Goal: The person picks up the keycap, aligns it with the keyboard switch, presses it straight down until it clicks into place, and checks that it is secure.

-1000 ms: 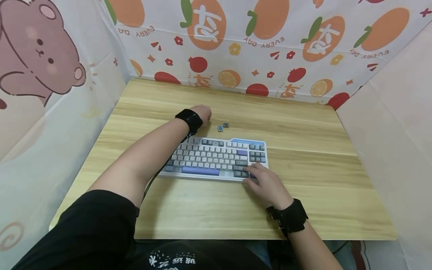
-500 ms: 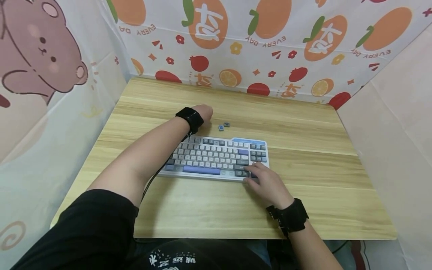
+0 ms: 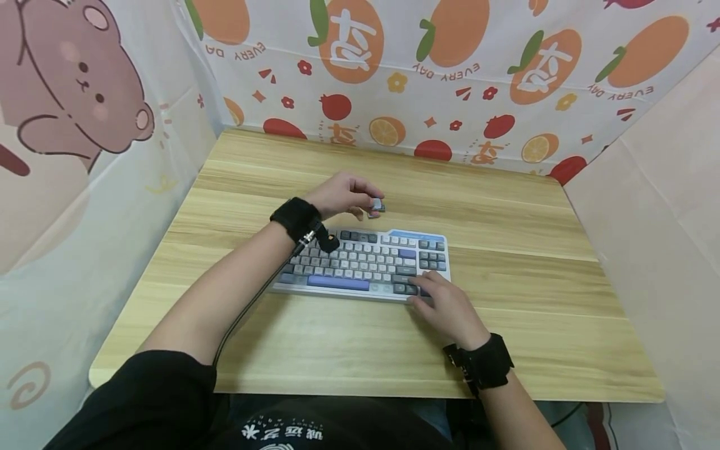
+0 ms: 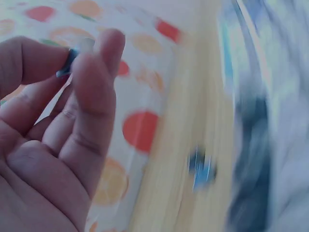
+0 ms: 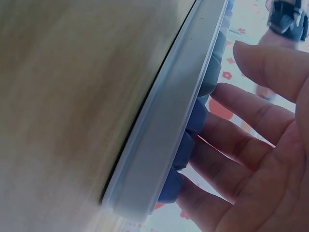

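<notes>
Above the back of the keyboard (image 3: 354,265), my left hand (image 3: 343,195) pinches a small keycap-like piece (image 3: 377,204) between thumb and fingertips. In the left wrist view this held piece (image 4: 67,63) is dark blue with a pale part; blur hides its exact kind. Two similar small blue and dark pieces (image 4: 205,176) lie on the table behind the keyboard, partly behind the left fingers in the head view. My right hand (image 3: 447,309) rests at the keyboard's right front corner, its fingers (image 5: 231,130) touching the dark and blue keys (image 5: 183,150).
The wooden table (image 3: 506,250) extends around the keyboard. A fruit-print cloth (image 3: 416,94) hangs along its back edge, with pale cloth walls at left and right. A cable (image 3: 242,319) runs along the left forearm from the wrist strap (image 3: 297,219).
My left hand has come from the far left behind the keyboard toward the right, turned, and now shows a small piece between its fingertips near the two others. The right hand has stayed put.
</notes>
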A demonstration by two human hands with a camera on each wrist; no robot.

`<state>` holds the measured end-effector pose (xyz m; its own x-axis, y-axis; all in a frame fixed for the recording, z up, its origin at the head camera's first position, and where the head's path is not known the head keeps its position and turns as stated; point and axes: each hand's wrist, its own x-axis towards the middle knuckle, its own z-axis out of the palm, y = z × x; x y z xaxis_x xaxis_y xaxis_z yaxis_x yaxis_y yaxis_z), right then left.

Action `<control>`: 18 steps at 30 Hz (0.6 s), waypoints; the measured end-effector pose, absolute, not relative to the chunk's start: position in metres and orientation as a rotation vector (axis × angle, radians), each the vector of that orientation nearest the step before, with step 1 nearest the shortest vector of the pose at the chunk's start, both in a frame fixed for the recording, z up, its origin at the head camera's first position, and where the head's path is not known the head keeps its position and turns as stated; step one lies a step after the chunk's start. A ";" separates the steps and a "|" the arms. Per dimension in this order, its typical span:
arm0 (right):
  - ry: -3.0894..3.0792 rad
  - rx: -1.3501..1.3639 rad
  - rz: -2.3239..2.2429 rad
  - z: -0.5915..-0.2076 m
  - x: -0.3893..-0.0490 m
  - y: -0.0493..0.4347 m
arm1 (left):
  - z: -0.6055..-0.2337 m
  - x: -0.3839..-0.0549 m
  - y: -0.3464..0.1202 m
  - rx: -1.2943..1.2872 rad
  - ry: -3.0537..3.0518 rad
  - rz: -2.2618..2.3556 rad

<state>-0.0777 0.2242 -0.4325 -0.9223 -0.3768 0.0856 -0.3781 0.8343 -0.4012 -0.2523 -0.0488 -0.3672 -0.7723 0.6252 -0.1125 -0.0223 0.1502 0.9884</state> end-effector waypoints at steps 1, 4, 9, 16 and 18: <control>-3.004 0.620 0.664 -0.433 -0.077 0.223 | -0.368 -0.245 -0.050 0.565 1.843 1.744; -3.003 0.619 0.680 -0.433 -0.076 0.221 | -0.369 -0.224 -0.054 0.579 1.681 1.893; -3.010 0.603 0.679 -0.429 -0.077 0.221 | -0.368 -0.198 -0.059 0.596 1.582 2.006; -3.024 0.624 0.692 -0.419 -0.084 0.218 | -0.372 -0.175 -0.068 0.518 1.524 2.097; -3.025 0.617 0.680 -0.418 -0.086 0.215 | -0.375 -0.169 -0.070 0.479 1.536 2.102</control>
